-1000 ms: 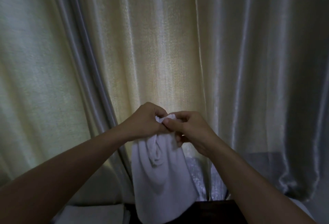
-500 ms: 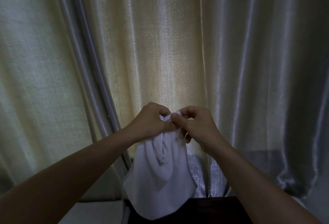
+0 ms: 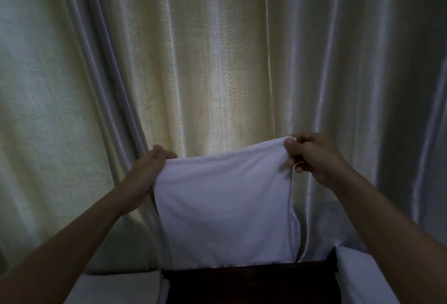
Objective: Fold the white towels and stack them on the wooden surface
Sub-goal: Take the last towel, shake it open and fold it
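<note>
A white towel [image 3: 225, 207] hangs spread flat in the air in front of me, above the dark wooden surface [image 3: 251, 284]. My left hand [image 3: 147, 173] grips its upper left corner, fingers behind the cloth and thumb over the top edge. At the upper right corner my right hand [image 3: 312, 156] pinches the cloth between thumb and fingers. The towel's lower edge reaches down to the far edge of the wooden surface.
A pale shiny curtain [image 3: 217, 61] fills the whole background close behind the towel. White cloth [image 3: 116, 286] lies at the lower left of the wooden surface, and more white cloth [image 3: 358, 277] lies at the lower right under my right forearm.
My hands, which held the bunched towel together at the middle, have moved apart sideways. The towel now hangs stretched flat between them instead of drooping in a fold.
</note>
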`<state>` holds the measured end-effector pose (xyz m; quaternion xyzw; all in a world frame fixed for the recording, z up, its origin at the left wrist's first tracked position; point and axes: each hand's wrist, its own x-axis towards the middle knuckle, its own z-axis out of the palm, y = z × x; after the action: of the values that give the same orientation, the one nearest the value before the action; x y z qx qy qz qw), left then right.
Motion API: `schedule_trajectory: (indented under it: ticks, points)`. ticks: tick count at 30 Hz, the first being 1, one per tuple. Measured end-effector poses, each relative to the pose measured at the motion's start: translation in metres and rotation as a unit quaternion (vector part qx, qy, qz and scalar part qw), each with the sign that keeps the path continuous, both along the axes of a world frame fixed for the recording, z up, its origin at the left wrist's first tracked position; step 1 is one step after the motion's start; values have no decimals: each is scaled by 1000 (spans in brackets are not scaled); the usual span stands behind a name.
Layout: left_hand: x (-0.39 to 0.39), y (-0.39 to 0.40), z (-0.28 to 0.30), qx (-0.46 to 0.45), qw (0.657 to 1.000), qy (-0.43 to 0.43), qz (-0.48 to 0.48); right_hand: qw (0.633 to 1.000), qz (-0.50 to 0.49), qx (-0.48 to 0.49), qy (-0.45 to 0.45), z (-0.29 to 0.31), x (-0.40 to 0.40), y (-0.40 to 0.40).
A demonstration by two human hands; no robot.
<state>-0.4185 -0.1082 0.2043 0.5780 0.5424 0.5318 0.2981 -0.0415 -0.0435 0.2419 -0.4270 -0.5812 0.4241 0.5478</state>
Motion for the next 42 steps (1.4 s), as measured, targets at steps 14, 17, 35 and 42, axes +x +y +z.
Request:
schedule_trajectory:
  ticks: [14, 17, 35, 42]
  points:
    - [-11, 2, -23, 87, 993, -21, 71, 994, 87, 1, 61, -19, 27, 9]
    - [-14, 5, -23, 98, 991, -17, 88, 992, 113, -2, 48, -27, 32, 20]
    - [-23, 64, -22, -74, 996, -35, 35, 983, 97, -141, 59, -66, 14, 72]
    - [-14, 66, -8, -57, 997, -5, 54, 997, 2, -72, 2, -54, 7, 67]
